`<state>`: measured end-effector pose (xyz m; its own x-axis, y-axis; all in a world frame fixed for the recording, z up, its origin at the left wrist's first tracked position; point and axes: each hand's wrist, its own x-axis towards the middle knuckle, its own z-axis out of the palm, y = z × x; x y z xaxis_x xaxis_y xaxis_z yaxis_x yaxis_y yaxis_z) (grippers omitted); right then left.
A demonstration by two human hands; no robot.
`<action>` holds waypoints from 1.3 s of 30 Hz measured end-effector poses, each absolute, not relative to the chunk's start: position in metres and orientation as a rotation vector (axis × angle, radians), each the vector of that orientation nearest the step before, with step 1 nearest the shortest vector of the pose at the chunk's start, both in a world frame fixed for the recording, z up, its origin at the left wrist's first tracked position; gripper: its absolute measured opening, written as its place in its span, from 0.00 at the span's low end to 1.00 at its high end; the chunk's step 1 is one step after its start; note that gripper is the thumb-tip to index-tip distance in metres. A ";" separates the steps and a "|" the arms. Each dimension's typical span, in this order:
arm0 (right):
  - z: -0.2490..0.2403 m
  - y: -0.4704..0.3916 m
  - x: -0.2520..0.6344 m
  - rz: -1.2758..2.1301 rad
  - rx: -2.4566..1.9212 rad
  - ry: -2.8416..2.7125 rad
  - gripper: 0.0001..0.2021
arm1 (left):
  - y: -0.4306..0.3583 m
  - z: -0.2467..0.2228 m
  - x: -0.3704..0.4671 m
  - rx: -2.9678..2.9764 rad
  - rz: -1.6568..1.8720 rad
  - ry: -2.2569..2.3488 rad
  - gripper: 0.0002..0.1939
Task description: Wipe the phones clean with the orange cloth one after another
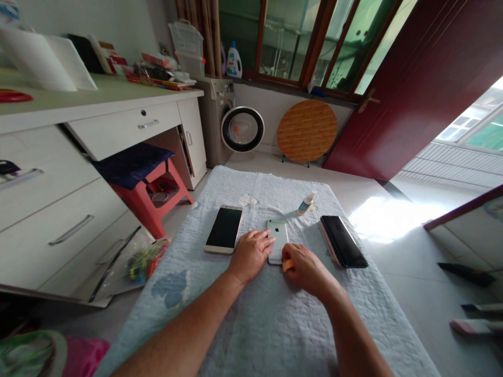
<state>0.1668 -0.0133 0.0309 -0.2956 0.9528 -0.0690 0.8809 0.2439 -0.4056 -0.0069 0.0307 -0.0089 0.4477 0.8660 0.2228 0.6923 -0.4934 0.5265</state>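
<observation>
A silver smartphone point(278, 238) lies back up on the cloth-covered table, its apple logo showing. The fingers of my left hand point(252, 252) stretch flat over its left edge. At the phone's lower right corner, my right hand point(304, 266) is closed on a small orange cloth point(288, 264), which touches or lies very near that edge. To the left rests a gold-and-white smartphone point(224, 229) with its dark screen up. Over to the right a black smartphone point(343, 241) lies on another pinkish one. A small white-capped spray bottle point(306, 202) stands behind the silver phone.
A pale blue cloth point(251, 324) covers the table. Left are a red stool point(168, 195) with a dark cushion and a white desk point(126, 116). Beyond stand a washing machine point(214, 123) with its door open and a round wooden tabletop point(307, 130) against the wall.
</observation>
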 end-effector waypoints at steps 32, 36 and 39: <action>0.025 0.004 0.189 0.449 -1.915 -2.132 0.06 | 0.030 -0.010 -0.007 2.356 0.681 1.340 0.16; 0.034 -0.006 0.190 0.567 -1.846 -2.208 0.07 | 0.029 -0.010 -0.007 2.351 0.688 1.340 0.16; 0.043 -0.012 0.191 0.746 -1.779 -2.264 0.08 | 0.029 -0.010 -0.006 2.346 0.701 1.334 0.16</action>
<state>0.1909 -0.0119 0.0434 -0.2755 0.9459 -0.1715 0.8626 0.1645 -0.4784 -0.0061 0.0295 -0.0100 0.4339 0.8673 0.2441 0.6933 -0.4944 0.5243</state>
